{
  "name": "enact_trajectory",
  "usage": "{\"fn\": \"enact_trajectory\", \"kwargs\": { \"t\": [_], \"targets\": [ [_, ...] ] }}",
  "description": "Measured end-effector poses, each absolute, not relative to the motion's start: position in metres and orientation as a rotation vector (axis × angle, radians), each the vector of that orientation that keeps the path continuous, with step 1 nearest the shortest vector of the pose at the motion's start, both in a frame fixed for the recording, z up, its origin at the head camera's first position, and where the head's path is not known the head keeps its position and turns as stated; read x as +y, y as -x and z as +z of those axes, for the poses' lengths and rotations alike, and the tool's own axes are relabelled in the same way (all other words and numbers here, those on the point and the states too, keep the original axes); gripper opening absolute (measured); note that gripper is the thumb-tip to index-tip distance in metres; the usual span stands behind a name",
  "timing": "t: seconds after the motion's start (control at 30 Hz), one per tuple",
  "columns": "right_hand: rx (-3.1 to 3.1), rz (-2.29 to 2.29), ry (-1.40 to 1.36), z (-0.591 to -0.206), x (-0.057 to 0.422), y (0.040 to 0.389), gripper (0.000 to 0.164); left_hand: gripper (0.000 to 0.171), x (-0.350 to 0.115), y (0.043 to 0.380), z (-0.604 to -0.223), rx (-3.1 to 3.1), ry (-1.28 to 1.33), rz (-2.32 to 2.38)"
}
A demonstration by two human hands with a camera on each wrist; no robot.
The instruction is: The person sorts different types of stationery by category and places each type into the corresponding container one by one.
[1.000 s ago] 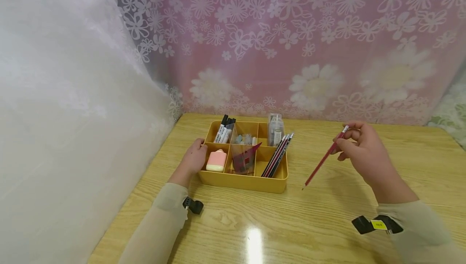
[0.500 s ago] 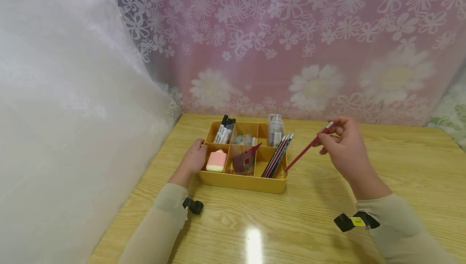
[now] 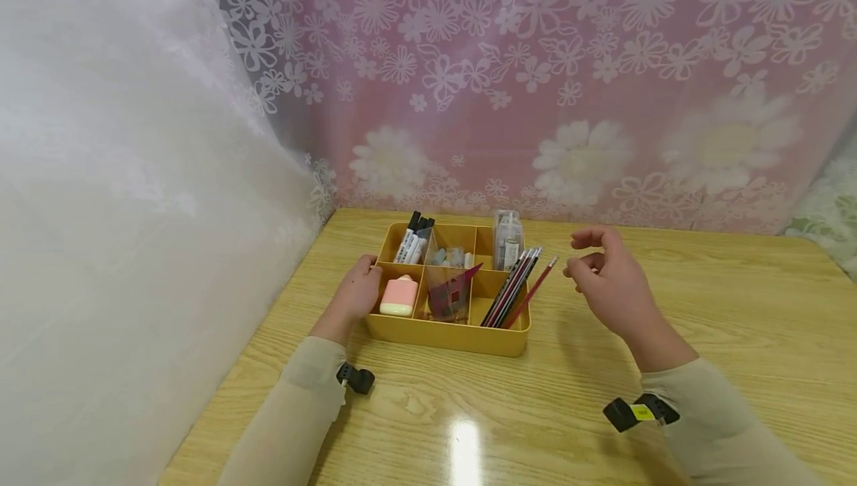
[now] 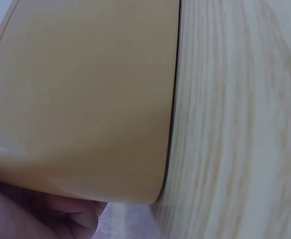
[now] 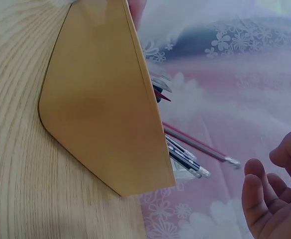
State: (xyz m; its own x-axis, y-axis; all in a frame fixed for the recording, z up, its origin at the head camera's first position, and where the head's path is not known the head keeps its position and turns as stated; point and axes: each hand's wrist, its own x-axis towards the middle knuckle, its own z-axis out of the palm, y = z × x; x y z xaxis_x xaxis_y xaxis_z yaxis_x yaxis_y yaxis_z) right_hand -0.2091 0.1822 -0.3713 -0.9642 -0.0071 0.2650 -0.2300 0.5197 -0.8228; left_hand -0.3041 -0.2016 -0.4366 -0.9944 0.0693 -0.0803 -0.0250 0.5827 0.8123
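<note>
A yellow divided desk organizer (image 3: 442, 337) sits on the wooden table. My left hand (image 3: 356, 290) grips its left wall at the rim; the left wrist view shows curled fingers (image 4: 75, 216) at the box's side. In the front right compartment, a red pencil (image 3: 533, 289) leans against the right rim, eraser end up. Beside it stands a bundle of dark and striped pencils (image 3: 510, 292). To the right of the box my right hand (image 3: 612, 285) hovers with thumb and fingers apart, holding nothing. Its fingertips are a short way from the red pencil's eraser end.
Other compartments hold black-capped markers (image 3: 411, 242), a pink and cream bottle-shaped item (image 3: 399, 296), a magenta piece (image 3: 448, 300) behind clear plastic, small pale pieces (image 3: 451, 257) and a clear case (image 3: 509, 240). A flowered curtain (image 3: 582, 151) hangs behind the table.
My right hand has moved left with the red pencil, let go of it in the front right compartment, and spread its fingers. The left hand has stayed on the organizer.
</note>
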Motion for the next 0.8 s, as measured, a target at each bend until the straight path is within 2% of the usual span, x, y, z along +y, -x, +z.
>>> {"fn": "enact_trajectory", "kwargs": {
  "t": [0.4,0.8],
  "targets": [
    [-2.578,1.384,-0.12,-0.379,0.202,0.202,0.037,0.046,-0.2,0.303,-0.435,2.663,-0.009,1.405],
    [-2.648,1.059,-0.3,-0.394,0.217,0.192,0.03,0.046,-0.202,0.305,-0.435,2.653,-0.003,1.384]
  ]
}}
